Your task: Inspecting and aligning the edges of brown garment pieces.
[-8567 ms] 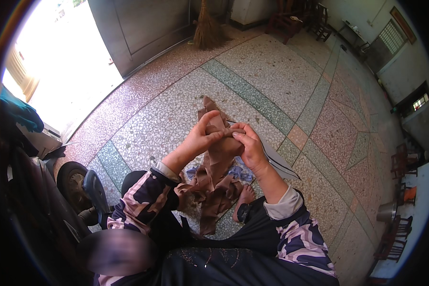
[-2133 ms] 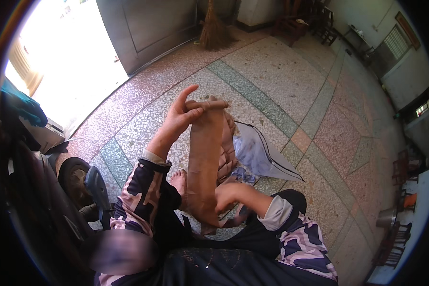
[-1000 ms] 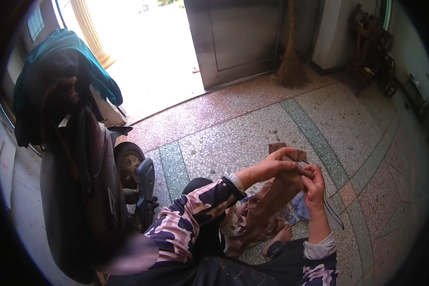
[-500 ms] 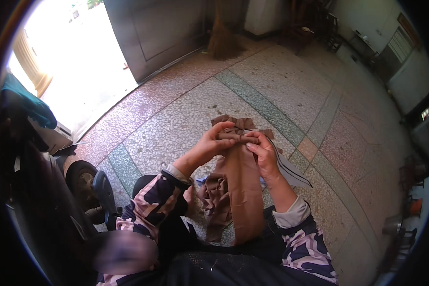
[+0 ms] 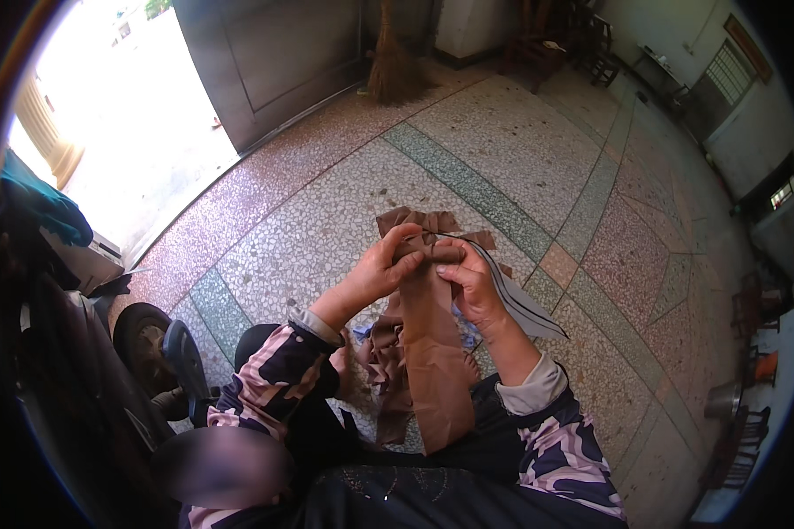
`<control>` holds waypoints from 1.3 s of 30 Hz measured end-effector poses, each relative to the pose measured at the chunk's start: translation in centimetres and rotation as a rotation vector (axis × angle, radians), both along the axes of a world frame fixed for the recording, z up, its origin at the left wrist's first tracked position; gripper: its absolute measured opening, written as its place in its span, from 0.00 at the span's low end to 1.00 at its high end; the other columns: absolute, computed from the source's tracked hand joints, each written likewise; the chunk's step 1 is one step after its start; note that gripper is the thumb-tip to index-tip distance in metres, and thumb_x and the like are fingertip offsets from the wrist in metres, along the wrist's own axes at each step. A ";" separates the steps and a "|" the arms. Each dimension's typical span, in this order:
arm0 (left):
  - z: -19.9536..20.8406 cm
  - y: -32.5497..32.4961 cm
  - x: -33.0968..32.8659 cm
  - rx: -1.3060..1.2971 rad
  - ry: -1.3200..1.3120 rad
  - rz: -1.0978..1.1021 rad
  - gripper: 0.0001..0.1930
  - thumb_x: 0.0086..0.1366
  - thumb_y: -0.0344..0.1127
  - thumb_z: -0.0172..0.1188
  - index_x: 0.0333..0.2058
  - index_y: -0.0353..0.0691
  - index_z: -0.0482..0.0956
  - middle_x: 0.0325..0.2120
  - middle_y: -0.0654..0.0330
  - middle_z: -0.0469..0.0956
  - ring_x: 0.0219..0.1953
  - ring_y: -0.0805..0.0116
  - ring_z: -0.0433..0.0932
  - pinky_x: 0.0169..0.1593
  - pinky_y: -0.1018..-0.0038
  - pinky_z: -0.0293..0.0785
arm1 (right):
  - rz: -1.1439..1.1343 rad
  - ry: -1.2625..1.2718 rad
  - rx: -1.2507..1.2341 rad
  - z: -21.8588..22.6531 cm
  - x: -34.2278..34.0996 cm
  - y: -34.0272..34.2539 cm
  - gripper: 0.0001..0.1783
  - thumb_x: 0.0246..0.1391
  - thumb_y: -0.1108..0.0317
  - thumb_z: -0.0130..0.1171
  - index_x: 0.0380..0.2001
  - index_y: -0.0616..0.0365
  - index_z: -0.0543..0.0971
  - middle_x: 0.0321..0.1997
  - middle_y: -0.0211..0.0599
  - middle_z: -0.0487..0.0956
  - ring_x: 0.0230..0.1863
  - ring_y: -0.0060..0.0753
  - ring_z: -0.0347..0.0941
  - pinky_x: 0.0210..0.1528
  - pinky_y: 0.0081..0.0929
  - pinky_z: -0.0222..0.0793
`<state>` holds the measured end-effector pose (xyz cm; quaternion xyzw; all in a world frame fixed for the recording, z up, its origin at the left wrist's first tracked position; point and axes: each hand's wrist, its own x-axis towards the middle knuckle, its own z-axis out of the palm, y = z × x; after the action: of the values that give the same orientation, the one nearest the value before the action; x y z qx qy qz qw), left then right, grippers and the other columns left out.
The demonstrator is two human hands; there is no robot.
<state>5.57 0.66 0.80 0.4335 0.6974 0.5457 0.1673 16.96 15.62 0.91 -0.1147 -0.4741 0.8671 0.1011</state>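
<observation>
Together, the left hand (image 5: 381,269) and right hand (image 5: 469,284) pinch the top of a brown stocking (image 5: 432,353), which hangs toward 6 o'clock above the terrazzo floor (image 5: 326,212).

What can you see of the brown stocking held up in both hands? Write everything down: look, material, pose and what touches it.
The brown stocking looks thin, sheer and stretchy, tan-brown with a slight sheen. Its top edge is bunched and ruffled above the fingers. The left hand and right hand pinch it near the top, side by side. Below them it hangs in a long flat strip, ending over the lap. More brown fabric lies behind it.
</observation>
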 end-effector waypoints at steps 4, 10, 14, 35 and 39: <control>-0.4 0.0 -0.5 0.052 -0.261 -0.060 0.21 0.62 0.33 0.56 0.53 0.39 0.63 0.37 0.61 0.75 0.42 0.75 0.71 0.45 0.77 0.69 | 0.063 -0.014 0.030 0.5 0.1 0.3 0.20 0.44 0.79 0.52 0.44 0.61 0.69 0.39 0.33 0.73 0.40 0.22 0.70 0.44 0.18 0.66; -0.3 -0.2 -0.8 0.087 -0.223 -0.065 0.23 0.62 0.30 0.55 0.54 0.38 0.59 0.34 0.61 0.75 0.41 0.75 0.72 0.44 0.77 0.69 | 0.097 -0.049 0.138 1.4 0.2 0.6 0.20 0.43 0.77 0.50 0.44 0.61 0.70 0.40 0.32 0.73 0.40 0.20 0.69 0.44 0.17 0.66; 0.8 -0.3 -0.3 0.072 -0.236 -0.063 0.24 0.61 0.29 0.55 0.55 0.38 0.58 0.34 0.61 0.75 0.40 0.75 0.72 0.44 0.78 0.69 | 0.102 -0.096 0.083 1.8 0.2 0.6 0.18 0.46 0.76 0.50 0.44 0.61 0.70 0.40 0.32 0.74 0.40 0.20 0.69 0.45 0.18 0.66; 0.4 0.1 0.4 0.171 -0.655 -0.115 0.20 0.62 0.31 0.56 0.52 0.40 0.64 0.40 0.62 0.74 0.42 0.75 0.72 0.43 0.80 0.70 | -0.053 -0.068 -0.071 -0.3 -0.2 0.3 0.08 0.51 0.76 0.49 0.36 0.58 0.73 0.35 0.29 0.73 0.39 0.19 0.68 0.43 0.18 0.66; 0.4 0.0 0.2 0.172 -0.805 -0.103 0.20 0.61 0.31 0.56 0.52 0.41 0.64 0.37 0.65 0.73 0.40 0.78 0.72 0.40 0.81 0.70 | -0.068 -0.070 0.021 -0.6 -0.2 0.3 0.08 0.50 0.75 0.50 0.36 0.58 0.72 0.34 0.28 0.72 0.36 0.18 0.67 0.41 0.17 0.64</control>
<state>5.80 0.71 1.18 0.2326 0.5055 0.7187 0.4169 16.80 15.88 0.31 -0.1598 -0.4824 0.8536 0.1150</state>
